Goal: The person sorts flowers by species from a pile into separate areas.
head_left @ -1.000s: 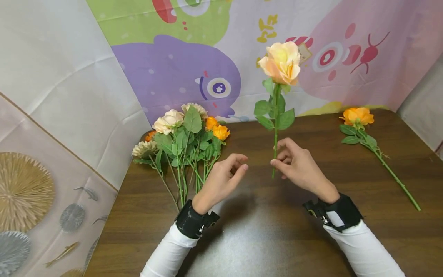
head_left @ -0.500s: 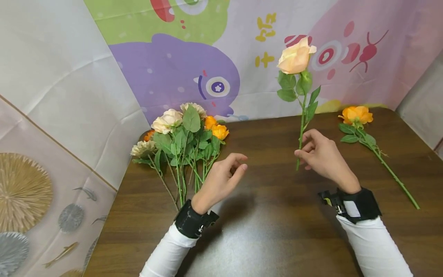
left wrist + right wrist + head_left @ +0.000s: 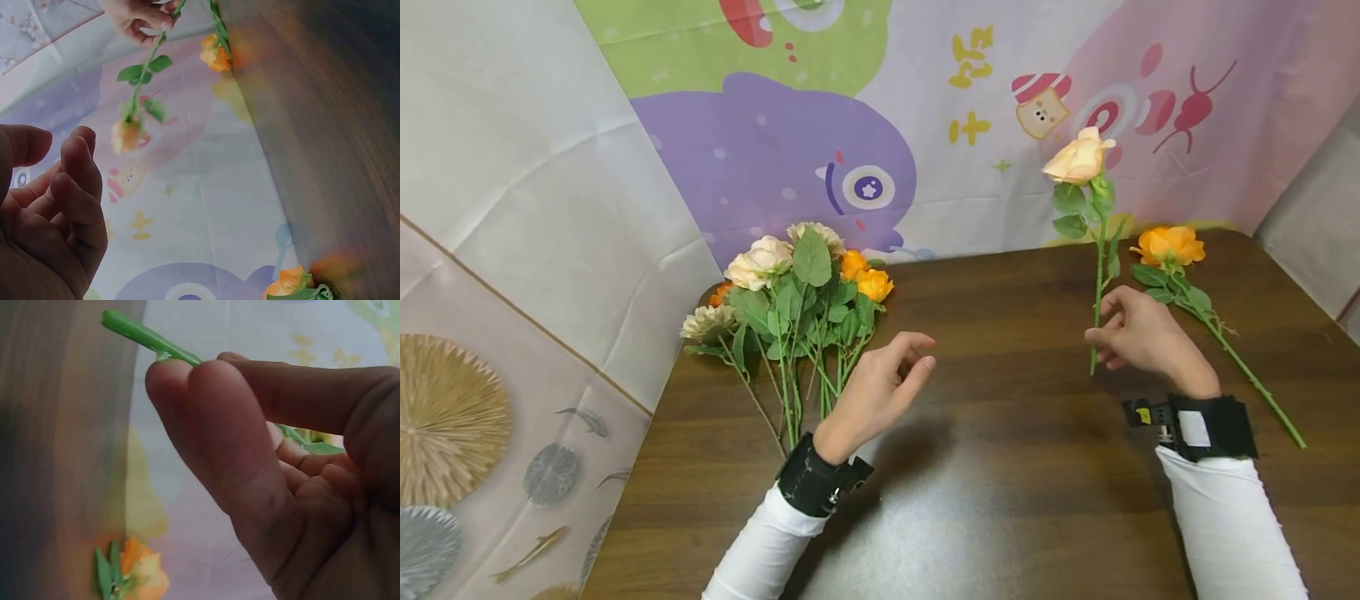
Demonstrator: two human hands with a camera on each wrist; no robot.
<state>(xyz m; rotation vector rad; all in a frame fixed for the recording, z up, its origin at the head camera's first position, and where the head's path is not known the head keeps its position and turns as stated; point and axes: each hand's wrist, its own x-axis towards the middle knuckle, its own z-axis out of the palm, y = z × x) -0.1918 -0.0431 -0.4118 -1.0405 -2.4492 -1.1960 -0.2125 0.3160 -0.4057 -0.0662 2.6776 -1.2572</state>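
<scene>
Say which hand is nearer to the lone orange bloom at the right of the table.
Right. The right hand, holding a peach rose, is just below-left of the orange bloom in the head view; the left hand is well to its left, by the flower bunch.

Pale glare and shadow on the table (image 3: 940,533), dim wrist views, rose (image 3: 126,135) blurry in the left.

White sleeves (image 3: 1232,525) meet black wristbands (image 3: 1228,429) with silver fittings (image 3: 1165,435).
</scene>
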